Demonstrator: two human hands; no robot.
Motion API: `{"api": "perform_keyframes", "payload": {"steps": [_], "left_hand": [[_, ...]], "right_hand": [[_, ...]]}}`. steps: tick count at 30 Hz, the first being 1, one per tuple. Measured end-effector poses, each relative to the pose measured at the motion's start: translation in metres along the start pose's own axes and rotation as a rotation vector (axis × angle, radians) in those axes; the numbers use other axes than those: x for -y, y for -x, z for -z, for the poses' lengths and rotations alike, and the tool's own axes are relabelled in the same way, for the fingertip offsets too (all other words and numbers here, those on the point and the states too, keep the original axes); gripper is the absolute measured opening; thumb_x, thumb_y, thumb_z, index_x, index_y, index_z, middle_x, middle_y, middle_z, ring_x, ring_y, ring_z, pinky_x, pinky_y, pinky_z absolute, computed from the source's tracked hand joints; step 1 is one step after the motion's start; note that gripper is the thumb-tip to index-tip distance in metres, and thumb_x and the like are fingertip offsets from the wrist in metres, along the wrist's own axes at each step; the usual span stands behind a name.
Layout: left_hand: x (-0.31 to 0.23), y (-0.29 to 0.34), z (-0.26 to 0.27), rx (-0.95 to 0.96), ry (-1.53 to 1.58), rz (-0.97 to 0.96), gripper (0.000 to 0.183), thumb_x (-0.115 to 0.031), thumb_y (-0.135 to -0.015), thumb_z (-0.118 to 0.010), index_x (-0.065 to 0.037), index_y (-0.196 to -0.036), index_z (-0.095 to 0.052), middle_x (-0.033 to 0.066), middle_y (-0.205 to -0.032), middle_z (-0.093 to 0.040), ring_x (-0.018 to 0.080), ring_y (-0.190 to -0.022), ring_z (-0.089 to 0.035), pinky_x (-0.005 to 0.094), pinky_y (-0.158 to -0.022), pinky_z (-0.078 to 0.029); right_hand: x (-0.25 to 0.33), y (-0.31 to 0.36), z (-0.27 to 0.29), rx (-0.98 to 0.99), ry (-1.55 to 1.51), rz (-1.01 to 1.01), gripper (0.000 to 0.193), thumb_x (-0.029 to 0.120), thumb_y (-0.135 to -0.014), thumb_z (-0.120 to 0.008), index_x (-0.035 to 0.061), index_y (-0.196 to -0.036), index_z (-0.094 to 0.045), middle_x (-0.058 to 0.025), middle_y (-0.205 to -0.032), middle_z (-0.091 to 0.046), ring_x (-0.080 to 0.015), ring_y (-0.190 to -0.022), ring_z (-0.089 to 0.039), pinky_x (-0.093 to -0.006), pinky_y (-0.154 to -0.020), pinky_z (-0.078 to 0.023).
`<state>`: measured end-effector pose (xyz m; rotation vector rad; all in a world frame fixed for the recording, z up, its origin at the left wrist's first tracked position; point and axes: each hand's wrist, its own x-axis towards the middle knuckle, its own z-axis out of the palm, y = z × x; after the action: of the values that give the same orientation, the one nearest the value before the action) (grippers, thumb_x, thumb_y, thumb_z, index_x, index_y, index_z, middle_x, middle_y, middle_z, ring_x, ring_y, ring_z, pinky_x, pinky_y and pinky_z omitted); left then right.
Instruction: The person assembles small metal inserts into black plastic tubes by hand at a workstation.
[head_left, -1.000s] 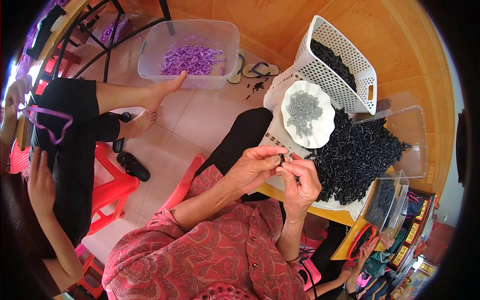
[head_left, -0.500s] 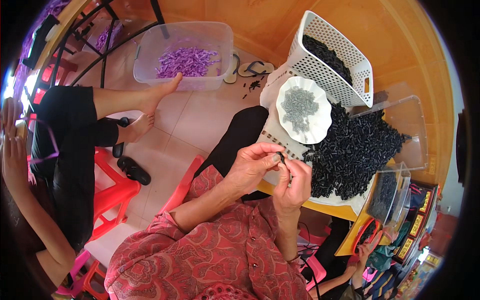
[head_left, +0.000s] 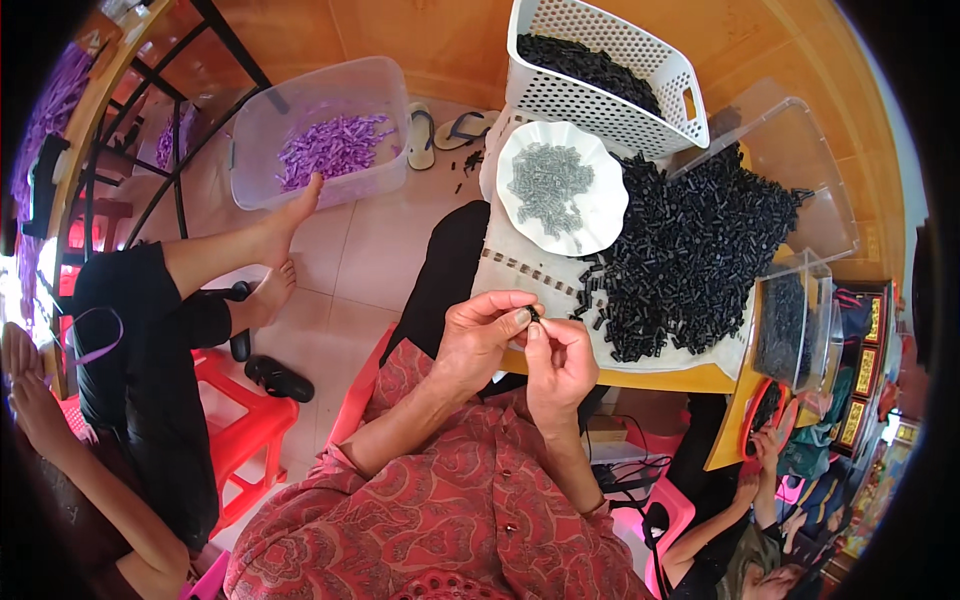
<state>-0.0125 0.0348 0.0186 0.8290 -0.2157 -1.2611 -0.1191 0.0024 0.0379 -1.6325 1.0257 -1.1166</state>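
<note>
Over the table's near edge, my left hand (head_left: 478, 338) and my right hand (head_left: 560, 365) meet, thumbs and fingertips pinched together. Between them is a small black piece (head_left: 531, 314), mostly hidden by the fingers. Just beyond, a big heap of short black tube-like pieces (head_left: 680, 270) is spread on a pale cloth (head_left: 520, 268). To the left of the heap stands a white scalloped dish (head_left: 608, 222) holding many tiny clear-grey pieces (head_left: 550, 185).
A white perforated basket (head_left: 600, 112) of black pieces stands behind the dish. Clear bins (head_left: 848, 215) are at the right. On the floor sits a clear tub (head_left: 235, 170) of purple strips. One co-worker's legs (head_left: 230, 245) extend from the left; another's hand (head_left: 765, 445) is at lower right.
My view has turned, so the table and dish appear further left. Both hands remain together on the black piece, which now shows less between the fingertips.
</note>
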Motion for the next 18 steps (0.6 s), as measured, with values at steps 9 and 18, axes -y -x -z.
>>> {"api": "perform_keyframes", "payload": {"steps": [9,18], "left_hand": [[0.000,-0.003,0.005,0.072,0.131,0.015,0.020,0.003,-0.088,-0.060,0.000,-0.107,-0.066,0.0079,-0.096,-0.068,0.0112,-0.083,-0.063,0.0256,-0.076,-0.053],[0.001,-0.001,0.005,-0.009,-0.031,-0.042,0.018,0.002,-0.089,-0.060,0.000,-0.106,-0.066,0.0063,-0.095,-0.067,0.0103,-0.082,-0.062,0.0247,-0.074,-0.053]], "right_hand": [[0.007,-0.003,0.005,0.076,-0.190,-0.105,0.008,-0.003,-0.087,-0.063,-0.0023,-0.093,-0.057,-0.0078,-0.094,-0.059,-0.0103,-0.077,-0.059,-0.0222,-0.065,-0.050],[-0.004,0.006,-0.005,0.014,-0.253,-0.127,0.007,0.000,-0.089,-0.061,-0.0016,-0.090,-0.054,-0.0083,-0.090,-0.059,-0.0121,-0.077,-0.060,-0.0239,-0.069,-0.051]]}}
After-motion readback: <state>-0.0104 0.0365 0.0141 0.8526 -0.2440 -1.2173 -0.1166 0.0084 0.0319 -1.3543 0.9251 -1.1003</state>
